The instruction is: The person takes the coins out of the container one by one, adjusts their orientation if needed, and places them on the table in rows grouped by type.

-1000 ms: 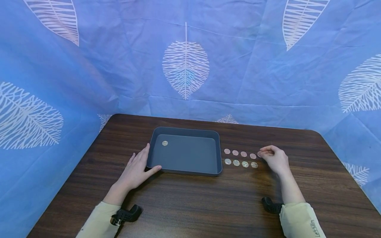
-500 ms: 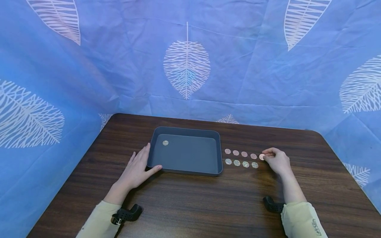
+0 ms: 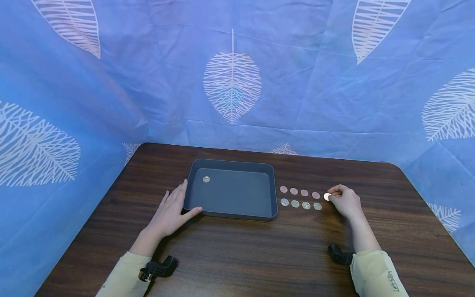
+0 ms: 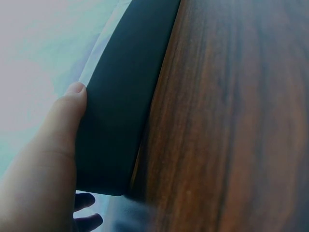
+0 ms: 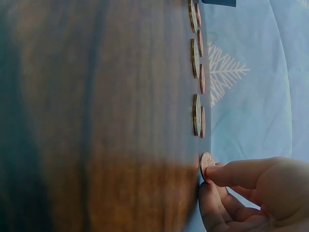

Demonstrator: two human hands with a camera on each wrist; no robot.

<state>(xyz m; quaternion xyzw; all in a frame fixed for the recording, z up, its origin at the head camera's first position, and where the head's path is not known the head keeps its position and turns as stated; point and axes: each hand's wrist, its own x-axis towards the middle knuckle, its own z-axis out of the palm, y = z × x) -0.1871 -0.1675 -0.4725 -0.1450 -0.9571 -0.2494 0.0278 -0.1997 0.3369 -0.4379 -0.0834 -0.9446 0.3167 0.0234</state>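
Note:
My right hand (image 3: pixel 346 202) pinches a copper-coloured coin (image 3: pixel 326 196) between thumb and fingers at the right end of the far row. In the right wrist view the coin (image 5: pixel 206 166) is tilted, its lower edge by the tabletop. Farther left lie several copper coins (image 3: pixel 304 192) in the far row and several pale gold coins (image 3: pixel 306 205) in the near row. My left hand (image 3: pixel 168 212) rests at the near left corner of a dark grey tray (image 3: pixel 237 202), fingers along its left side. The thumb (image 4: pixel 72 106) touches the tray's near wall.
A single silvery coin (image 3: pixel 206 179) lies inside the tray near its far left corner. All of this stands on a dark wood-grain table (image 3: pixel 241 255). Behind the table hangs a blue cloth (image 3: pixel 167 82) with white leaf prints.
The pinched coin, mostly hidden by my right fingers before, has come slightly right and nearer and now shows a bright face. My left hand and the tray have stayed put.

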